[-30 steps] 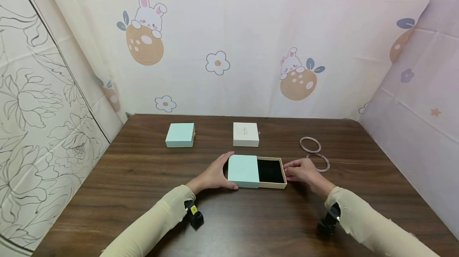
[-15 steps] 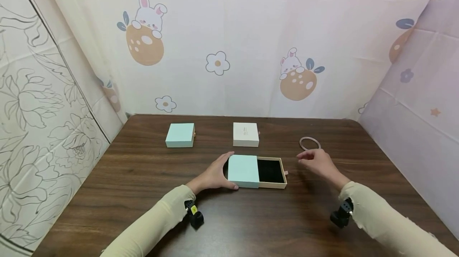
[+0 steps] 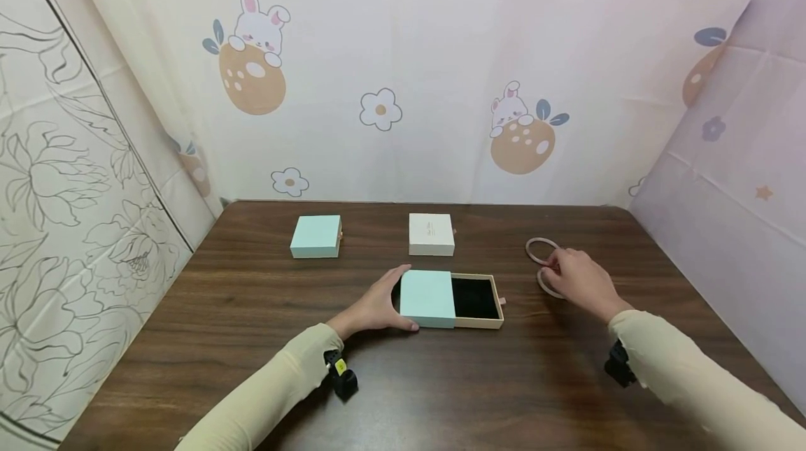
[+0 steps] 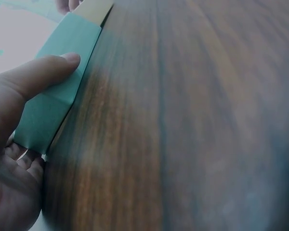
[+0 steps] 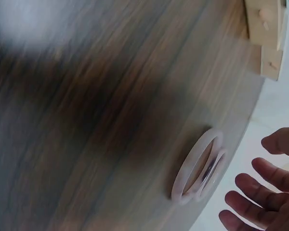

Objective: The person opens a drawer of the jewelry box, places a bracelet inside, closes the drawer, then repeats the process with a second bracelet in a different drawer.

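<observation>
My left hand grips the left end of a mint-green drawer-style box, thumb along the front and fingers at the far side. In the left wrist view, the thumb lies across the sleeve's side. The cream drawer is pulled out to the right; its black lining shows. My right hand is over two pale pink bangles, partly hiding them: a far bangle and a near bangle. In the right wrist view, its fingers are spread, apart from the front bangle.
A closed mint box stands at the back left of the brown wooden table. Right of it is a closed white box. A printed curtain hangs behind the table's far edge.
My right hand has left the drawer's right end and moved right and away to the bangles, uncovering a small pull tab. My left hand and the box have stayed in place.
</observation>
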The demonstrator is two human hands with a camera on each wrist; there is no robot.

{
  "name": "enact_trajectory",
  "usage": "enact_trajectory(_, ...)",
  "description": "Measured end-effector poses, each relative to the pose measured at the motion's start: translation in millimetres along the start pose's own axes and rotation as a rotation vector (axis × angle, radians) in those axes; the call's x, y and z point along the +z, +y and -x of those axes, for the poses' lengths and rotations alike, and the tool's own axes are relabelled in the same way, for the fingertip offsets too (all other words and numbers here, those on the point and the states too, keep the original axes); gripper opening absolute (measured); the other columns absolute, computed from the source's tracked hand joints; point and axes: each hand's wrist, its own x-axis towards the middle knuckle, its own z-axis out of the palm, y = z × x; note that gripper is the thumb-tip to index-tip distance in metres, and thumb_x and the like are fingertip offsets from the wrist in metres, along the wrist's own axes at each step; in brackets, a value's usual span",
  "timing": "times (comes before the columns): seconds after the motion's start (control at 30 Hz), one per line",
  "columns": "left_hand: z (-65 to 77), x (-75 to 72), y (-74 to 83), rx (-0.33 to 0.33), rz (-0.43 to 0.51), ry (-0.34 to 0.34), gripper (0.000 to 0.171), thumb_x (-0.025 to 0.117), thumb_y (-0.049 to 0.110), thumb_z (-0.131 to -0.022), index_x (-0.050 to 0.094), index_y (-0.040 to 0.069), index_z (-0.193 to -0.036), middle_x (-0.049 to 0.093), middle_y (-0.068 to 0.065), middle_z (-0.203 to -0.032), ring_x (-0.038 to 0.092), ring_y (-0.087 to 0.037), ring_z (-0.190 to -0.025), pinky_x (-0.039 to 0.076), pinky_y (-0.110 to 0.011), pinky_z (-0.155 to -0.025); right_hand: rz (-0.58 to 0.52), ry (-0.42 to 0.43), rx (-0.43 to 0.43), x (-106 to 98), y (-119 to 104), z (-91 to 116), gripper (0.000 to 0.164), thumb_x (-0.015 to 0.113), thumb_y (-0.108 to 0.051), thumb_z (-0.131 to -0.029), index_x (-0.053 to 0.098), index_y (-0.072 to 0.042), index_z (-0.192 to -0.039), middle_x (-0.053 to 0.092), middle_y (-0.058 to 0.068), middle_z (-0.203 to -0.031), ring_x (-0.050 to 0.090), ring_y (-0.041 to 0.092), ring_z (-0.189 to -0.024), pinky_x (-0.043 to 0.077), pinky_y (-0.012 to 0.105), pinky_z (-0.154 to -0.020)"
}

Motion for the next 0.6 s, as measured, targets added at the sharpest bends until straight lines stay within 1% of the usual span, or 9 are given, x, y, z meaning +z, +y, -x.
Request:
enact_trajectory(0.1, -0.1, 0.2, -0.2, 0.001, -0.003, 0.002, 0.108, 0.079, 0.045, -0.056, 0.02, 0.012, -0.14, 0.028, -0.005, -0.138, 0.034, -0.016, -0.119, 0.032, -0.039, -0.094, 0.127, 0.056, -0.057, 3.8, 9.0, -0.2, 0.015, 0.059, -0.016, -0.08, 0.055, -0.002, -0.077, 0.052, 0.009, -0.07, 0.048, 0.023, -0.06, 0.037, 0.034, -0.044)
enact_trajectory(0.17, -0.3, 0.1, -0.4, 0.002, -0.005, 0.002, 0.108, 0.079, 0.045, -0.056, 0.02, 0.012, -0.14, 0.029, -0.004, -0.138, 0.034, -0.016, -0.119, 0.032, -0.039, -0.094, 0.228, 0.093, -0.092, 5.7, 15.4, -0.4, 0.014, 0.058, -0.013, -0.079, 0.053, -0.001, -0.077, 0.05, 0.01, -0.068, 0.048, 0.026, -0.061, 0.036, 0.036, -0.044)
enact_trajectory(0.23, -0.2, 0.1, -0.6, 0.003, -0.005, 0.001, 0.108, 0.079, 0.045, -0.056, 0.02, 0.012, -0.14, 0.028, -0.004, -0.138, 0.033, -0.016, -0.12, 0.032, -0.039, -0.094, 0.312, 0.109, -0.12, 7.8, 21.5, -0.4, 0.014, 0.057, -0.012, -0.078, 0.052, 0.001, -0.078, 0.05, 0.012, -0.069, 0.049, 0.03, -0.063, 0.036, 0.039, -0.045)
enact_trajectory(0.33, 0.3, -0.1, -0.6, 0.001, -0.001, -0.002, 0.108, 0.079, 0.046, -0.056, 0.02, 0.012, -0.14, 0.028, -0.004, -0.138, 0.033, -0.016, -0.12, 0.031, -0.039, -0.094, 0.379, 0.091, -0.138, 10.5, 28.6, -0.4, 0.017, 0.056, -0.012, -0.079, 0.051, 0.004, -0.083, 0.051, 0.016, -0.073, 0.05, 0.033, -0.069, 0.037, 0.043, -0.048)
enact_trajectory(0.43, 0.3, -0.3, -0.8, 0.002, -0.001, -0.002, 0.108, 0.079, 0.046, -0.056, 0.02, 0.012, -0.14, 0.028, -0.004, -0.138, 0.033, -0.016, -0.12, 0.031, -0.039, -0.094, 0.423, 0.077, -0.151, 13.7, 33.5, -0.8, 0.02, 0.056, -0.014, -0.08, 0.051, 0.005, -0.082, 0.05, 0.017, -0.072, 0.05, 0.035, -0.07, 0.037, 0.045, -0.049)
enact_trajectory(0.6, -0.7, 0.2, -1.5, 0.013, -0.001, -0.001, 0.109, 0.078, 0.047, -0.056, 0.02, 0.011, -0.14, 0.029, -0.004, -0.138, 0.033, -0.016, -0.12, 0.032, -0.039, -0.094, 0.524, 0.01, -0.143, 21.0, 39.7, -2.3, 0.029, 0.058, -0.023, -0.081, 0.054, 0.006, -0.086, 0.051, 0.018, -0.072, 0.05, 0.034, -0.07, 0.037, 0.046, -0.051)
